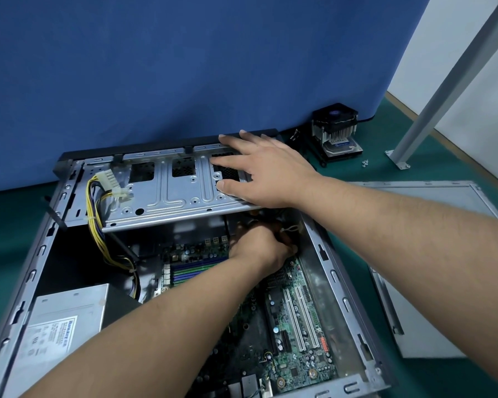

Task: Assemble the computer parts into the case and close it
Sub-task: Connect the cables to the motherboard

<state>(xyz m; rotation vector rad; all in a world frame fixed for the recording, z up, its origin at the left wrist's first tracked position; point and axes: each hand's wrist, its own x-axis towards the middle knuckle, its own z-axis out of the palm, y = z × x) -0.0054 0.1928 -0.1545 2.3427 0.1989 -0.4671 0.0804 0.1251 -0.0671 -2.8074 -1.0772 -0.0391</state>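
Note:
The open computer case (332,272) lies flat on the green mat. A green motherboard (296,334) sits in its floor and a grey power supply (61,320) at the near left. My right hand (268,170) rests flat, fingers spread, on the tilted metal drive cage (167,196) at the case's far end. My left hand (262,248) reaches under the cage's right side, fingers curled among dark cables there; what they hold is hidden. A yellow and black cable bundle (97,231) with a white plug (110,179) runs over the cage's left end.
A CPU cooler with fan (335,124) stands on a hard drive (344,149) at the back right, a few small screws (365,163) beside them. The grey side panel (431,254) lies right of the case. A blue partition (184,67) stands behind; a grey post (431,99) at right.

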